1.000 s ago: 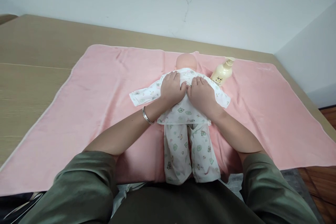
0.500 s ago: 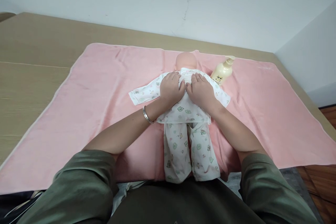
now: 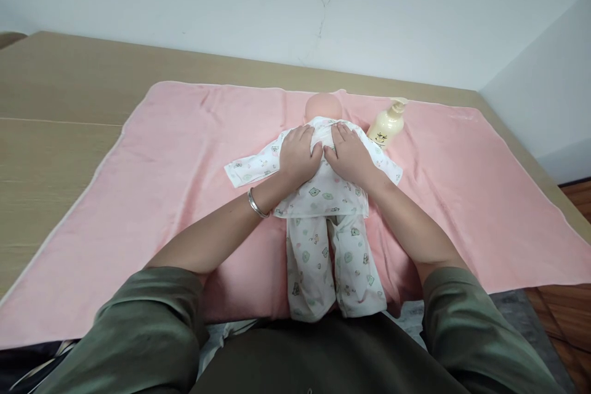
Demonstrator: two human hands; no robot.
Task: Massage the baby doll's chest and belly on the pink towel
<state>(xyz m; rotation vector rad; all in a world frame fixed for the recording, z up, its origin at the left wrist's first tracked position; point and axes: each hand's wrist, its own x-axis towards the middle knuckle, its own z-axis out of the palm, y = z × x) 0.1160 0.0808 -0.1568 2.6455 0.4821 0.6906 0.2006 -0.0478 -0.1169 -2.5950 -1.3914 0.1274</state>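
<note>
A baby doll lies on a pink blanket, its bare head toward the wall and its face not visible. It wears a white printed top and matching trousers. My left hand rests flat on the upper left of the doll's torso, fingers stretched toward its head. On the upper right, my right hand lies flat in the same way. Both thumbs point inward and come close together at the middle. The cloth between the hands is a little creased. Neither hand grips anything.
A cream pump bottle lies tilted on the blanket, close to the doll's right-hand sleeve. Under the blanket is a wooden table, its far edge against a white wall. Wood-coloured flooring shows at the lower right.
The camera view has shifted slightly. Both hands stay on the doll's torso, with the fingers a little changed in position. The doll and bottle keep their places.
</note>
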